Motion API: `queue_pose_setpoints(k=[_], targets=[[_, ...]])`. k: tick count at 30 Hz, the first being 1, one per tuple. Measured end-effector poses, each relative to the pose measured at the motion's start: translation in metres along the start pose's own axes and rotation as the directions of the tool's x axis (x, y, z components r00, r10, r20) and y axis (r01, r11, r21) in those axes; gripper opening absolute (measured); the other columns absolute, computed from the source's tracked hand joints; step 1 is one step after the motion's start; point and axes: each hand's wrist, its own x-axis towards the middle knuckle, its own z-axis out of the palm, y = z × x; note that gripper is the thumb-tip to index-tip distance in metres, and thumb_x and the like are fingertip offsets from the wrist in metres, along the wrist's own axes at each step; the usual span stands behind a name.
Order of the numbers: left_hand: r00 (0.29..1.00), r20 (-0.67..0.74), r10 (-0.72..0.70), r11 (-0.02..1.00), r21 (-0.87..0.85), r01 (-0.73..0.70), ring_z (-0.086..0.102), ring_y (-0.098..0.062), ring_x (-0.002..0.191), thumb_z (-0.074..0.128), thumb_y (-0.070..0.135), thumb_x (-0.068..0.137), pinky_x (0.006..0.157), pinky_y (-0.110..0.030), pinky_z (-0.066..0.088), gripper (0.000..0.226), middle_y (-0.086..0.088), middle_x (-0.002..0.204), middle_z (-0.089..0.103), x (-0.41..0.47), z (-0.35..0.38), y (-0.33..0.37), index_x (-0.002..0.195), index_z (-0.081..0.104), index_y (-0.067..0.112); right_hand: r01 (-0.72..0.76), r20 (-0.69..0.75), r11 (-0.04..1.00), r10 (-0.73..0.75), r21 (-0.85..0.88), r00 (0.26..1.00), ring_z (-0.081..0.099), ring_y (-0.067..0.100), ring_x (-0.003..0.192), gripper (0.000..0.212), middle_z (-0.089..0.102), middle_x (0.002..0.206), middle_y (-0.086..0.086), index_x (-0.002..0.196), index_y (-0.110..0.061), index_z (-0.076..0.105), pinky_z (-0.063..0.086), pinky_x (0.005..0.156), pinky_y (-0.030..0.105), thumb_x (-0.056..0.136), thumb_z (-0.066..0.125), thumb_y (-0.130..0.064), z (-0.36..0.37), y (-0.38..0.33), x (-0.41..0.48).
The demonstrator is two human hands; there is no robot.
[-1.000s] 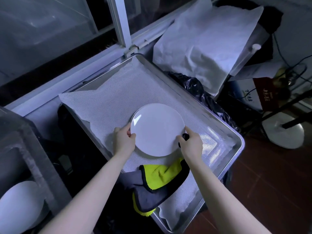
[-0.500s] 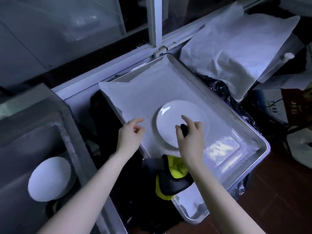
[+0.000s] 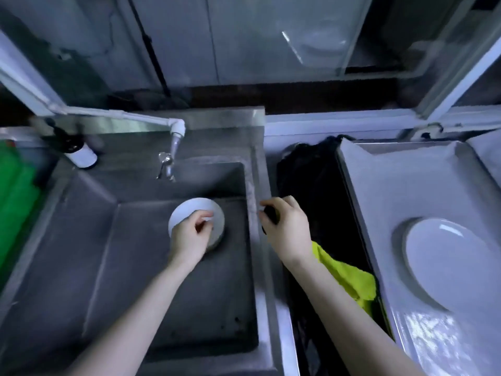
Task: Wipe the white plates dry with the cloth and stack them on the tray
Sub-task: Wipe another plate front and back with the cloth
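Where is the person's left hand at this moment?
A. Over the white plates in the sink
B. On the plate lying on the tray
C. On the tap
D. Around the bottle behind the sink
A: the left hand is over the white plates down in the sink, while the right hand grips the cloth beside the sink's rim.

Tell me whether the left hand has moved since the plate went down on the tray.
Yes. The left hand has gone from the tray leftward across the gap and is now over the white plates in the sink.
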Motion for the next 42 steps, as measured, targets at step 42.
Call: queue_pose_setpoints(k=[42], targets=[[0.871, 0.256, -0.420, 0.832, -0.276, 0.482, 0.066, -0.023, 0.090, 0.065, 0.002, 0.070, 0.072, -0.032, 0.052, 0.059, 0.002, 0.098, 0.067, 0.198, -0.025, -0.255, 0.105, 0.056, 0.048, -0.590, 0.190, 0.804, 0.592, -0.073, 0.783, 0.056, 0.015, 0.087, 0.039, 0.059, 0.098, -0.008, 0.106, -0.027, 0.050, 0.040, 0.059, 0.018, 0.080, 0.078, -0.022, 0.304, 0.115, 0.109]])
